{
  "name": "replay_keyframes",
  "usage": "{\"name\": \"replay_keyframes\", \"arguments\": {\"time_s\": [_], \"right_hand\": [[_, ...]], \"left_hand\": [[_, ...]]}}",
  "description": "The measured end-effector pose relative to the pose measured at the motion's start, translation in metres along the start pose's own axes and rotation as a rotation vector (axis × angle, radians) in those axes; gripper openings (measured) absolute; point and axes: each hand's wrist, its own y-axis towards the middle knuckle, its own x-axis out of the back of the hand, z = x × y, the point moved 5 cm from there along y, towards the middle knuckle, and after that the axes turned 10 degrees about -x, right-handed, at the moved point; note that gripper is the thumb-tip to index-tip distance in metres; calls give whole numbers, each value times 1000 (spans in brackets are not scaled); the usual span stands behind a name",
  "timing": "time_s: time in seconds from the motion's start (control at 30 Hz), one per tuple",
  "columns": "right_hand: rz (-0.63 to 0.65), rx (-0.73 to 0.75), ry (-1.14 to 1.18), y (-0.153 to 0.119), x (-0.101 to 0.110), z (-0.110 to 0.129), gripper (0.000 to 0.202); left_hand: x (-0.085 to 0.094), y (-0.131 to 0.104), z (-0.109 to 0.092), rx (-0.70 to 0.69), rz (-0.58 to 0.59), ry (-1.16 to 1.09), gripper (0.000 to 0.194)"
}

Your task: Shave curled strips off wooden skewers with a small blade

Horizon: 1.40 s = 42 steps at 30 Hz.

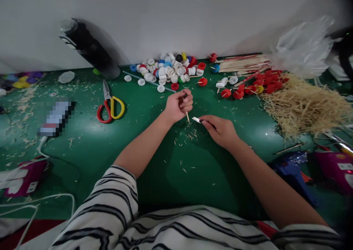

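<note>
In the middle of the green table, my left hand [178, 104] is closed around a thin wooden stick [188, 117], whose lower end points down toward the tabletop. My right hand [220, 129] grips a small craft knife [196, 120]; its handle is mostly hidden in my fingers. The blade lies just right of the stick's end, with a small gap between them. Below both hands, thin wood shavings [191, 135] are scattered on the table.
Bottle caps [165, 71] are heaped at the back, with wooden sticks [239, 64] and red caps [264, 83] to their right. Scissors [110, 106], a phone [56, 116] and a black bottle [91, 47] lie or stand left. Right are a shavings pile [306, 104] and blue glue gun [296, 172].
</note>
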Motion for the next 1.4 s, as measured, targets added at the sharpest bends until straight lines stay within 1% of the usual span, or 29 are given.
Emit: {"name": "replay_keyframes", "arguments": {"time_s": [0.1,0.2,0.33,0.47,0.53,0.63,0.73,0.83,0.9,1.03,1.2,1.3,1.4], "right_hand": [[-45,82,-48,0,-3,4,34],[-24,127,-180,2,-9,6,34],[39,111,-352,6,-12,9,36],[118,71,-474,8,-12,16,39],[137,62,-513,8,-13,18,39],[127,68,-504,8,-14,17,37],[55,79,-439,8,-12,11,37],[-16,95,-399,9,-10,6,39],[-21,108,-375,10,-9,6,39],[12,109,-339,13,-8,8,38],[82,47,-377,15,-8,7,36],[113,55,-358,14,-8,6,34],[154,67,-341,13,-8,7,33]], "left_hand": [[2,3,2,11,3,19,31],[3,5,3,19,-1,49,27],[3,6,5,-10,-2,106,26],[0,5,5,-59,44,169,26],[-1,4,4,-64,66,177,26],[-2,3,3,-56,88,164,25],[-4,3,3,-42,103,173,25],[-5,4,4,-47,93,223,24],[-6,4,5,-50,72,257,24],[-6,5,7,-52,11,301,25],[-7,6,9,-77,-64,353,27],[-9,6,9,-89,-102,375,28],[-8,7,8,-85,-115,366,29]]}}
